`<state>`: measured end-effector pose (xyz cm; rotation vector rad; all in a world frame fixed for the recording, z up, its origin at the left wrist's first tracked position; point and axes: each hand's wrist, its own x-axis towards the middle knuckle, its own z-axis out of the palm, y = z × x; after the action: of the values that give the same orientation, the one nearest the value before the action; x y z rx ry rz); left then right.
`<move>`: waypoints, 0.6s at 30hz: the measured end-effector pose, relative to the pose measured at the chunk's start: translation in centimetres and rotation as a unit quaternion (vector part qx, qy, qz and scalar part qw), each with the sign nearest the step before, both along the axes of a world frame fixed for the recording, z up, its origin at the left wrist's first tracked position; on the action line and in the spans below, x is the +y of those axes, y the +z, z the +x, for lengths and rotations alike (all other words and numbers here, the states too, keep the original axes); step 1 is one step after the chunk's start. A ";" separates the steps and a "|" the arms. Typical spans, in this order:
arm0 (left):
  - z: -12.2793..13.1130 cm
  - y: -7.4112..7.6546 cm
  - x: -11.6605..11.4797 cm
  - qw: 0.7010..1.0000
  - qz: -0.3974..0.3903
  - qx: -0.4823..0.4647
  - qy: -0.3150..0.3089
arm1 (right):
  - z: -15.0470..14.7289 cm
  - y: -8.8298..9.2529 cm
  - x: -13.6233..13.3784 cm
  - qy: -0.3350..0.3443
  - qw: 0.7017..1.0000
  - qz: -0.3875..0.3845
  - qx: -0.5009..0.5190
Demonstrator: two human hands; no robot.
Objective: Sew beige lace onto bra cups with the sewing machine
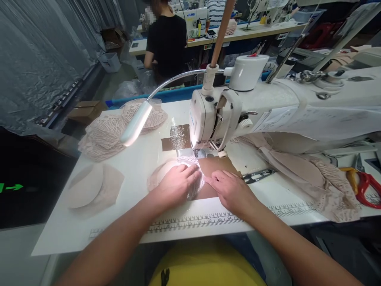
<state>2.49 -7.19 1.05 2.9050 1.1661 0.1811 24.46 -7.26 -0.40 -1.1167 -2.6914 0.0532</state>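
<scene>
A pale lace cup piece (195,191) lies under the needle area of the white sewing machine (204,115). My left hand (180,183) rests over it, fingers bent together and pressing the fabric down just in front of the presser foot. At the right edge of the lace, my right hand (230,188) has its fingers curled, with index finger and thumb at the fabric's border. Its fingertips pinch or press that edge; the exact hold is partly hidden. Beneath both hands is a brown patch (208,193) on the machine bed.
Lace cups in stacks (102,137) lie at the back left, with a flat beige piece (86,186) nearer. A lit lamp (137,123) hangs over the table. Right are a dark metal tool (258,175), beige garments (315,174) and red-handled scissors (367,190). A co-worker (168,39) sits beyond.
</scene>
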 end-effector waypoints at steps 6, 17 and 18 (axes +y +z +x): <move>0.2 0.3 0.1 1.000 0.013 0.016 0.012 | -0.2 -0.4 -0.3 -0.013 0.999 0.033 0.014; -0.5 0.5 1.3 1.000 -0.011 0.018 0.008 | -0.6 0.4 0.2 -0.010 1.000 0.023 0.010; -0.5 0.5 1.5 1.000 -0.012 0.022 0.007 | -0.7 0.6 0.3 -0.011 1.000 0.015 0.006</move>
<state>1.94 -5.67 1.53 2.8945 1.1860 0.1025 23.73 -6.91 0.22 -1.1320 -2.6593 0.0157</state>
